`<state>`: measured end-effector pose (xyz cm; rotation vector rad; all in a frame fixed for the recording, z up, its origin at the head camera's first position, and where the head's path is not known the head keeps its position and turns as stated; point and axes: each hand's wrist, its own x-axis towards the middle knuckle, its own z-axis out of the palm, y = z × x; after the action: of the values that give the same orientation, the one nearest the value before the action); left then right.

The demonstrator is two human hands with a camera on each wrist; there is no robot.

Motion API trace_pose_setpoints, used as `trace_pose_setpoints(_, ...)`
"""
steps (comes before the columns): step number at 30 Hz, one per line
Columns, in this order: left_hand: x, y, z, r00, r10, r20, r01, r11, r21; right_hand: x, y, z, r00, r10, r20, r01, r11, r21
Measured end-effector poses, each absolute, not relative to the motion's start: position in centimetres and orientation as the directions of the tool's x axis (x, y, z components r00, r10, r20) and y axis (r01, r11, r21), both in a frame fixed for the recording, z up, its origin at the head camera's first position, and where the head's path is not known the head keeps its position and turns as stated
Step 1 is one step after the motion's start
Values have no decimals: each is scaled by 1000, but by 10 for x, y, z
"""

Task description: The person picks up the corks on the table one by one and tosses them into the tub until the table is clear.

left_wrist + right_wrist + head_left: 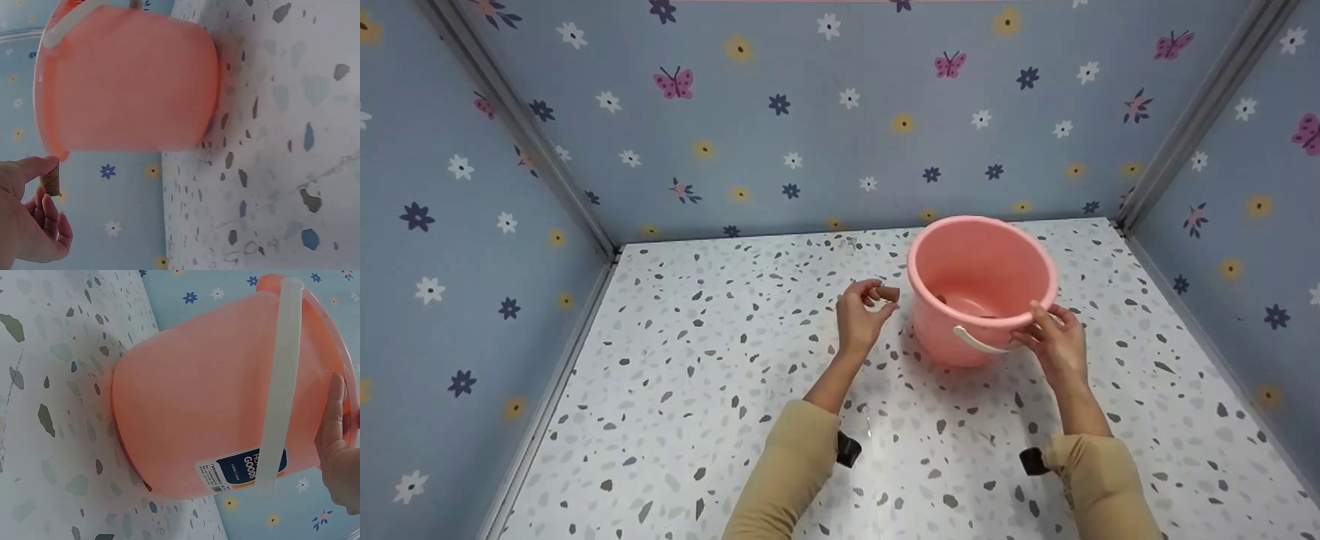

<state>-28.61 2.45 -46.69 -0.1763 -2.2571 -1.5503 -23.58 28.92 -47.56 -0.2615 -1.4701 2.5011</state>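
Note:
A pink bucket (949,341) stands upright on the speckled surface, its white handle (283,377) hanging down the near side. My left hand (859,319) pinches a small brown cork (52,179) between thumb and fingers, just left of the bucket's rim and outside it. On the other side, my right hand (1059,346) grips the rim at the front right, thumb over the edge and fingers against the outer wall. Small brown pieces (942,298) show low inside the bucket; the near wall hides part of its bottom.
White terrazzo-patterned flooring (720,375) lies under the bucket. Blue flowered panels (810,135) enclose it at the back, left and right, with grey metal strips (521,127) at the corners. A printed label (242,469) is stuck to the bucket's side.

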Motion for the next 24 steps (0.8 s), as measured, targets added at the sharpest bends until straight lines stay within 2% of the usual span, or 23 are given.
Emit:
trace_pose_setpoints(3,-284,30,-456,-904,-94,417,359,364,860,-253,308,-507,-963,271,-20,-115,-473,-874)
trace_pose_setpoints(5,-284,34,-449,-896,-78,437,385,356,852,-258,316,-518,-975,220,-12,-113,-542,-832)
trace_pose_setpoints(8,-283,41,-440,-890,-51,453,407,356,841,-281,339,-558,-974,226,-8,-121,-550,-826)
trace_pose_setpoints(10,-284,45,-434,-887,-36,461,419,361,833,-291,347,-576,-973,232,-1,-128,-540,-832)
trace_pose_setpoints(12,-284,49,-429,-885,-23,465,424,374,825,-308,362,-606,-956,292,19,-160,-468,-869)
trace_pose_setpoints(24,-289,73,-412,-891,40,453,424,430,797,-312,361,-613,-940,339,44,-192,-415,-889)
